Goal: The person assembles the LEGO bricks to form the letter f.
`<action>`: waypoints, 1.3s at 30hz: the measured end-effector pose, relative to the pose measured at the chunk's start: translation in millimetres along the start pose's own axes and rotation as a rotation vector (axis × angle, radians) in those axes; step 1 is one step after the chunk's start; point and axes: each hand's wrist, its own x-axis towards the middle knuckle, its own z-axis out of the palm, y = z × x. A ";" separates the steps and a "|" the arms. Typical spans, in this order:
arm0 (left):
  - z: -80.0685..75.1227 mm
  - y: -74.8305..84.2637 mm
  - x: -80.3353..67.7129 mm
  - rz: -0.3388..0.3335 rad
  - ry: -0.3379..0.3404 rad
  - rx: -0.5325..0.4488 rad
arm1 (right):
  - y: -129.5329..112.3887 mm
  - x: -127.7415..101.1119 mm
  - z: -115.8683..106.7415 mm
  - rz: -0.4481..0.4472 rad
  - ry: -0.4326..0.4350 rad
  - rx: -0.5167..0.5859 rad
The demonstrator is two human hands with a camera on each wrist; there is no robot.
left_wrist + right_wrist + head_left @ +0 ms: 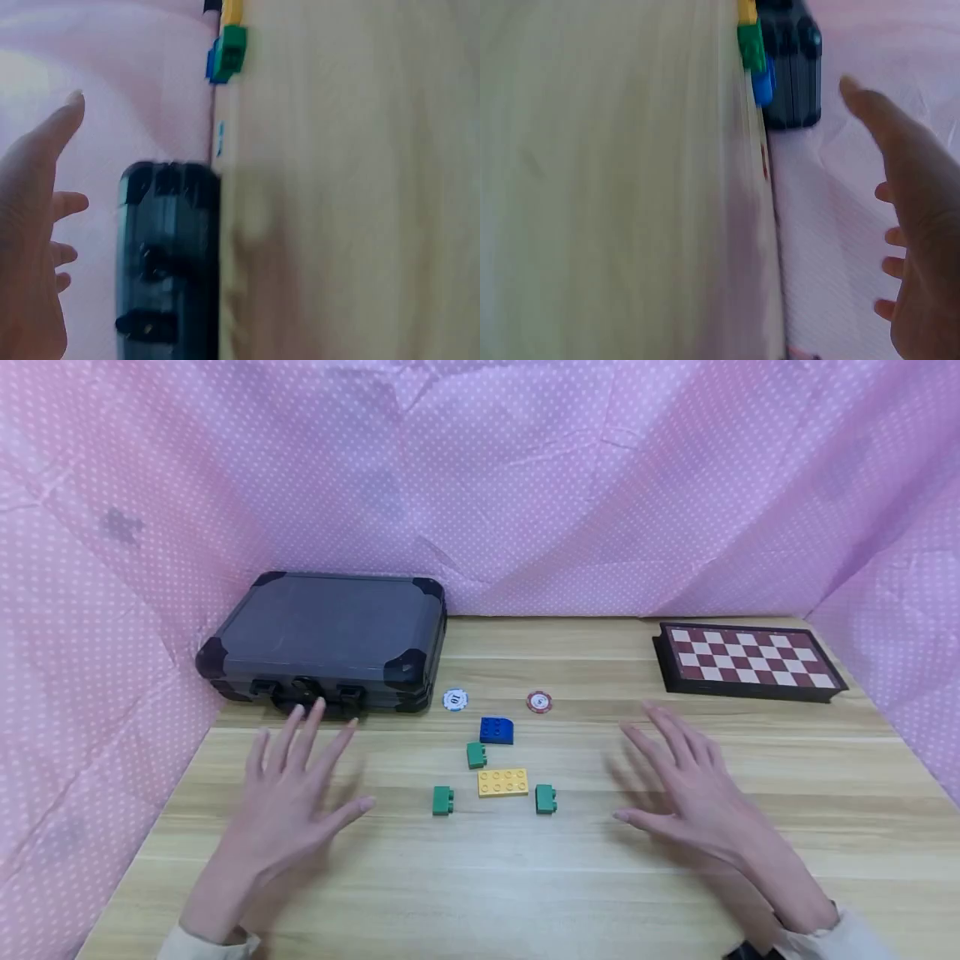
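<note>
My left hand [281, 814] hovers over the table with fingers spread, just in front of a grey case [326, 622] with black corners. On the other side my right hand [697, 797] is likewise spread and holds nothing. Between them lie a yellow building brick [503, 782], a blue brick [497, 731] and three green bricks: one left [442, 801], one right [545, 799], one behind the yellow brick [476, 755]. A white-and-blue poker chip [455, 699] and a red poker chip [539, 702] lie farther back. Both wrist views show extended thumbs and no held object.
At the back right sits a black-framed checkered board [750, 658], beyond the right hand. Pink dotted cloth [525, 485] hangs behind the wooden table [517, 893] and along both sides.
</note>
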 end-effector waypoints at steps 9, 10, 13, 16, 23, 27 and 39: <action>33.2 28.1 12.0 0.014 -0.119 -0.300 | -21.5 14.6 27.4 -0.012 -0.095 0.246; 35.5 31.0 13.3 0.011 -0.131 -0.331 | -24.0 15.8 29.8 -0.008 -0.104 0.266; 42.5 38.8 16.8 0.001 -0.158 -0.404 | -29.4 19.0 36.2 -0.006 -0.120 0.315; 49.2 44.7 18.9 0.005 -0.171 -0.428 | -32.5 21.4 41.9 -0.012 -0.125 0.340; 62.8 51.9 21.7 0.062 -0.131 -0.419 | -36.0 24.4 53.3 -0.025 -0.131 0.383; 69.0 54.1 22.3 0.076 -0.121 -0.427 | -38.1 25.3 57.5 -0.030 -0.121 0.392; 74.9 58.4 25.2 0.076 -0.121 -0.443 | -43.1 27.8 63.3 -0.027 -0.104 0.384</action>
